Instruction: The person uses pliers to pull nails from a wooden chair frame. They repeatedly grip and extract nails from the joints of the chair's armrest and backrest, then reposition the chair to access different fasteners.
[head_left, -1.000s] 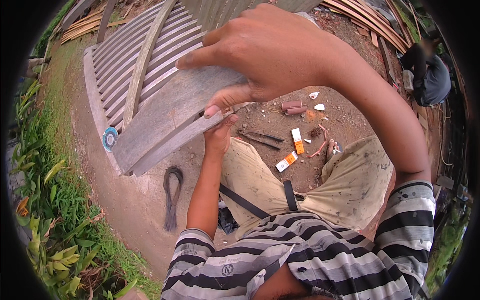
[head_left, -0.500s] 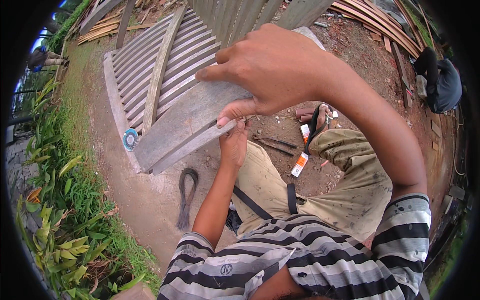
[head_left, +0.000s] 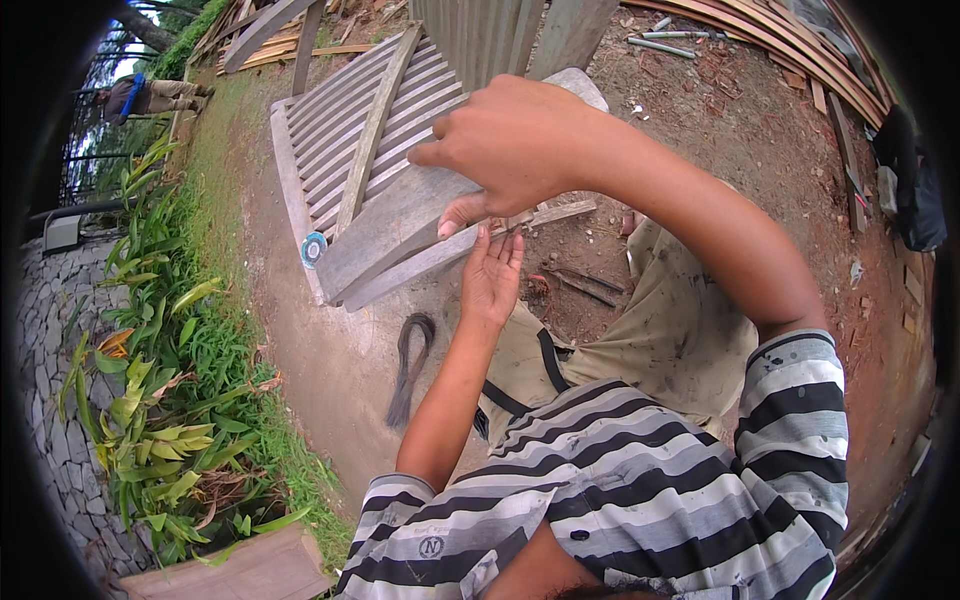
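My right hand (head_left: pixel 515 150) is shut on a weathered grey wooden board (head_left: pixel 385 230), its thumb pressing near the narrow strip (head_left: pixel 410 270) along the board's lower edge. My left hand (head_left: pixel 490 270) is palm up below it, fingers extended and touching that edge; a thin dark piece by its fingertips is unclear. Behind the board lies a grey slatted wooden panel (head_left: pixel 325 130), with a blue-rimmed disc (head_left: pixel 313 250) near its lower-left corner. A dark looped wire bundle (head_left: pixel 408 370) lies beside my left forearm. A long dark tool (head_left: pixel 590 285) lies on the dirt below my hands.
A person (head_left: pixel 160 95) stands at upper left. A dark-clothed figure (head_left: pixel 910 180) is partly visible at right. Timber planks (head_left: pixel 760 40) and grey pipes (head_left: pixel 665 40) lie behind. Leafy plants (head_left: pixel 150 420) and stone paving (head_left: pixel 70 420) line the left; my bent legs (head_left: pixel 660 360) are below.
The view has shifted, so more paving shows at left. My left hand's fingers have straightened from their grip under the board. My legs have moved, now hiding most of the orange-and-white boxes.
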